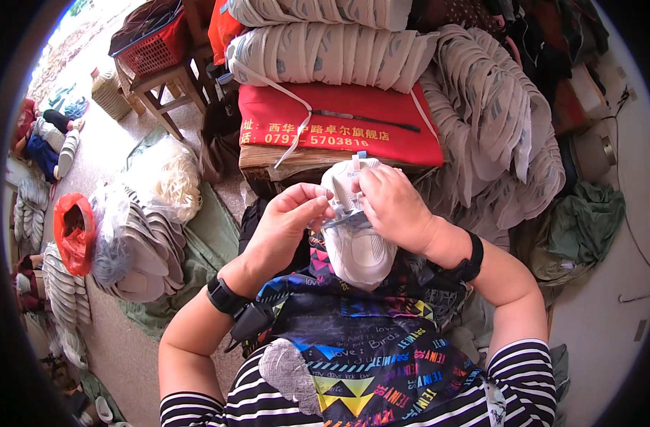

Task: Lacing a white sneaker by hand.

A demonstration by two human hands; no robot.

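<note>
A white shoe (360,256) with grey-blue trim rests on my lap in front of the low wooden table, its toe toward me. My left hand (296,213) is at the left side of the shoe's opening, thumb and fingers pinched together; what lies between them is too small to make out. On the right side, my right hand (392,203) has its fingers curled onto the shoe's upper beside the tongue. A blue-grey strip (352,219) crosses the shoe between my hands. The inside of the shoe is mostly hidden by my fingers.
A red cloth (339,117) covers the wooden table (268,160), with a dark slim tool (368,119) and white laces (296,107) on it. Stacked shoe uppers (332,57) lie behind, more (481,107) hang right. Soles (151,249) and a red bag (74,231) sit left.
</note>
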